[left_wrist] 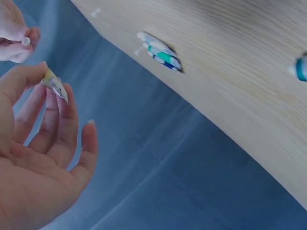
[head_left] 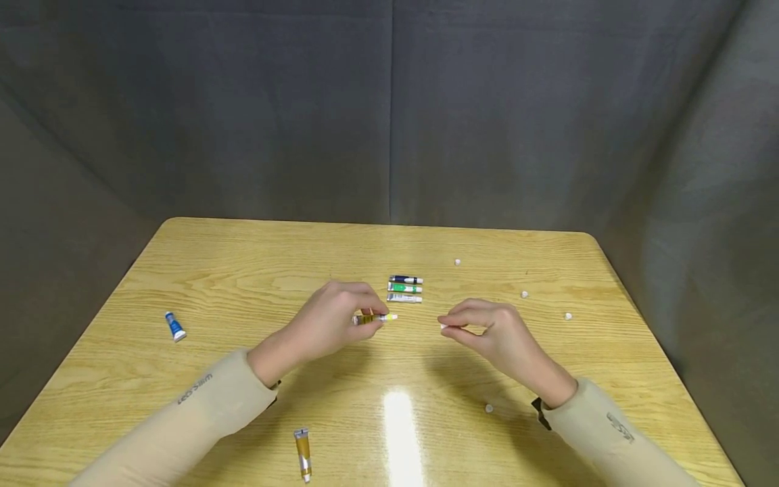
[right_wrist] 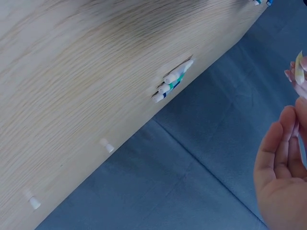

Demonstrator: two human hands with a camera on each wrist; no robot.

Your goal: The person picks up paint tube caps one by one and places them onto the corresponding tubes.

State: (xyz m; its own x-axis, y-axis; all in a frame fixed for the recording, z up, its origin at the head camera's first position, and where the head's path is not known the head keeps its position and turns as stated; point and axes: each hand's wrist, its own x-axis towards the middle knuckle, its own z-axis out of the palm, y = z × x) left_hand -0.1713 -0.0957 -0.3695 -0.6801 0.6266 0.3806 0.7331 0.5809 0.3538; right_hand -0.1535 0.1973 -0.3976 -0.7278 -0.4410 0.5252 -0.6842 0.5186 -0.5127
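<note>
Between thumb and fingers, my left hand (head_left: pixel 331 318) pinches a small yellow paint tube (head_left: pixel 366 318), its narrow end toward the right. The same tube (left_wrist: pixel 55 85) shows at the fingertips in the left wrist view. To the right, my right hand (head_left: pixel 499 335) pinches a small white cap (head_left: pixel 444 327), apart from the tube; the cap (left_wrist: pixel 26 41) is also visible in the left wrist view. Just beyond the left hand lie a white paint tube (head_left: pixel 404 298), a green paint tube (head_left: pixel 404 288) and a dark blue paint tube (head_left: pixel 404 279), side by side.
Small white caps lie on the wooden table (head_left: pixel 243 250): one at the back (head_left: pixel 458 262), two at the right, such as this cap (head_left: pixel 525 294), and one near the right forearm (head_left: pixel 489 408). A blue tube (head_left: pixel 175 326) lies far left, an ochre tube (head_left: pixel 303 454) at the front.
</note>
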